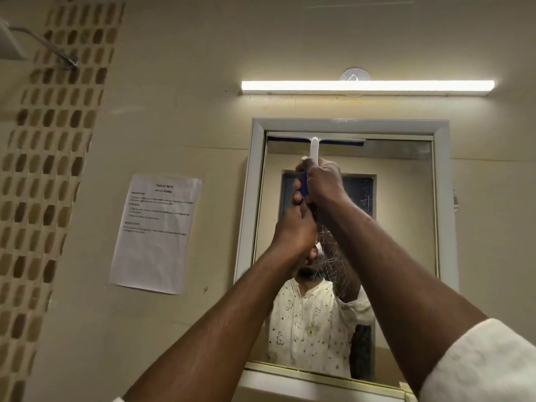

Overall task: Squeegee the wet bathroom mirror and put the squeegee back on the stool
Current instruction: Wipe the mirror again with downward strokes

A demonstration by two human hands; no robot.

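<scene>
The white-framed bathroom mirror point(406, 216) hangs on the wall ahead of me. A white squeegee point(314, 142) with a blue-edged blade lies flat against the glass along the mirror's top edge, toward its left half. Both hands hold its handle below the blade: my right hand point(322, 181) is higher, wrapped around the blue grip, and my left hand point(294, 227) clasps just beneath it. Streaks and droplets show on the glass under my hands. The stool is out of view.
A lit tube light point(368, 86) runs above the mirror. A printed paper sheet point(156, 233) is taped to the wall on the left. A strip of brown mosaic tiles point(49, 169) runs down the far left wall. A ledge point(319, 381) sits under the mirror.
</scene>
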